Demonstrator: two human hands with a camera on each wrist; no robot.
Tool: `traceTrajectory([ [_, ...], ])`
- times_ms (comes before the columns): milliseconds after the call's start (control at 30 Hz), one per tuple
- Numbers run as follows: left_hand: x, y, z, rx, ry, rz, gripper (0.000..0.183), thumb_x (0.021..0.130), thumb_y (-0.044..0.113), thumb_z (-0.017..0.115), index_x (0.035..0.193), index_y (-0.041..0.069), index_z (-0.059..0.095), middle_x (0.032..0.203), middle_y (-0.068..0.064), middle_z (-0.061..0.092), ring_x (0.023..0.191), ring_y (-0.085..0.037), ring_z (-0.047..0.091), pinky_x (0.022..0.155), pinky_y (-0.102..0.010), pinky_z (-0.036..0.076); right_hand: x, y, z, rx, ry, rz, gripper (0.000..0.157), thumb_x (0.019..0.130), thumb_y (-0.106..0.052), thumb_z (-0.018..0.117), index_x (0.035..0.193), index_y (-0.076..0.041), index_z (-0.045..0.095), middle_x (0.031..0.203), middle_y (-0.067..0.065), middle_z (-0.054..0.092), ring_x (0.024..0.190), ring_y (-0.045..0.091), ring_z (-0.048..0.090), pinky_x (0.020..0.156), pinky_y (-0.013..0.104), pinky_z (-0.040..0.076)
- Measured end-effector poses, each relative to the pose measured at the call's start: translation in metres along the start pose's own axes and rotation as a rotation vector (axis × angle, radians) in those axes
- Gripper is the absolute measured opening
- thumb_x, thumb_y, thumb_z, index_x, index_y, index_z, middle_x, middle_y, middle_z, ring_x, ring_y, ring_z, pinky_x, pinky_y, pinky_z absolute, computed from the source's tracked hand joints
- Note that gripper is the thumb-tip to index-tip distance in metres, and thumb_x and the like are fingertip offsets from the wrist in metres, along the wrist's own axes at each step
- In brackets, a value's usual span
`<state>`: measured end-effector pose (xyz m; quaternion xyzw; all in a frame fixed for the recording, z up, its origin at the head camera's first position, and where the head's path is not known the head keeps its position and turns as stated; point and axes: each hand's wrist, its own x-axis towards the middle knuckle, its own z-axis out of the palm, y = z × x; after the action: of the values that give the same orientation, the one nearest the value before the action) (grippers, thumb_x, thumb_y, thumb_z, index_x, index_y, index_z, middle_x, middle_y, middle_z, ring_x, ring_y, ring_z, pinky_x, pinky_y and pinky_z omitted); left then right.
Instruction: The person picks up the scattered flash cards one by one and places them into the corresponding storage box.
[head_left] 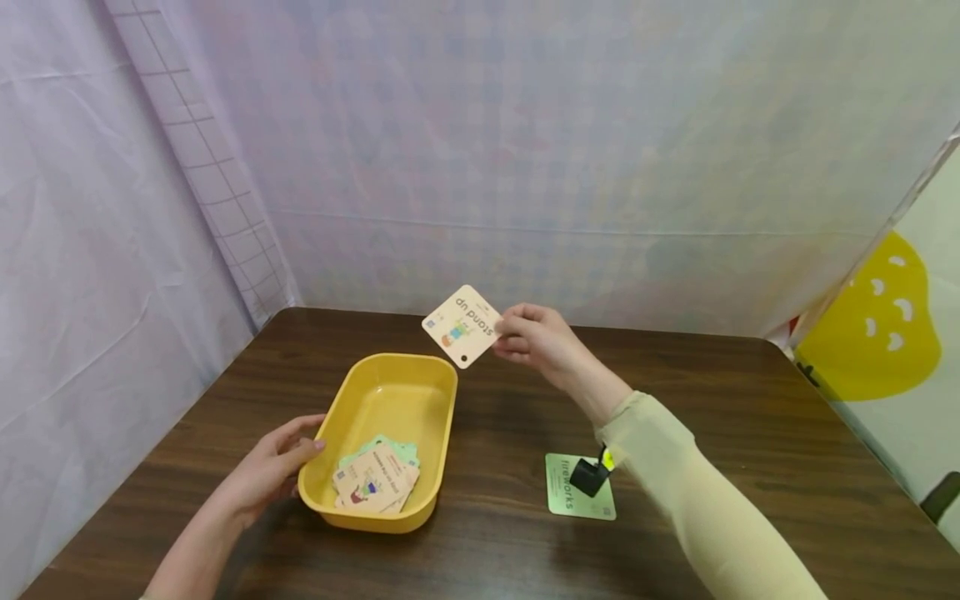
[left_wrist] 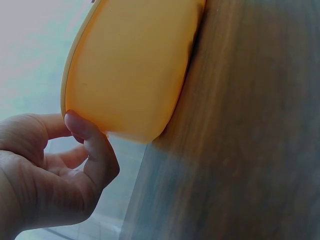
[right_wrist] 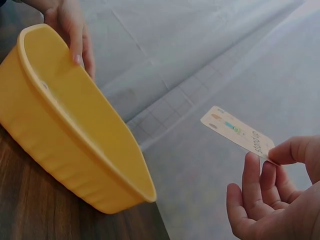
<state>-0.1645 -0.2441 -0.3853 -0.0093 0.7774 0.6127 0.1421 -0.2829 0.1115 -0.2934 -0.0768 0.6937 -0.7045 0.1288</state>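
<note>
My right hand [head_left: 542,343] pinches a cream card [head_left: 457,312] by one corner, above the table and just past the far right corner of the yellow plastic tub [head_left: 378,522]. The card reads "stand up" over a small drawn figure, and a dark round spot marks one corner. In the right wrist view the thumb presses the card [right_wrist: 232,129] against the fingertips. My left hand [head_left: 262,468] holds the tub's left rim between thumb and fingers. Several cream and green cards [head_left: 381,477] lie loosely piled at the tub's near end.
A green card [head_left: 558,502] reading "fireworks" lies on the dark wooden table [head_left: 495,558] right of the tub, partly behind a small black object [head_left: 588,477] hanging at my right sleeve. Pale curtains [head_left: 570,167] stand behind the table and to the left.
</note>
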Motion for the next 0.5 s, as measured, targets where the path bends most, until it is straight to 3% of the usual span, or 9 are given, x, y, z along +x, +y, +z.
traceTrajectory([
  [500,-0.001,0.0,0.001,-0.001,-0.007,0.022,0.061,0.103,0.023,0.05,0.153,0.0,0.024,0.095,-0.003,0.064,0.062,-0.007,0.052,0.055,-0.022,0.044,-0.001,0.0,0.013,0.007,-0.033,0.016,0.01,0.096,-0.008,0.058,0.104,-0.004,0.055,0.087,0.002,0.064,0.07,0.01,0.066,0.08,0.029,0.058],
])
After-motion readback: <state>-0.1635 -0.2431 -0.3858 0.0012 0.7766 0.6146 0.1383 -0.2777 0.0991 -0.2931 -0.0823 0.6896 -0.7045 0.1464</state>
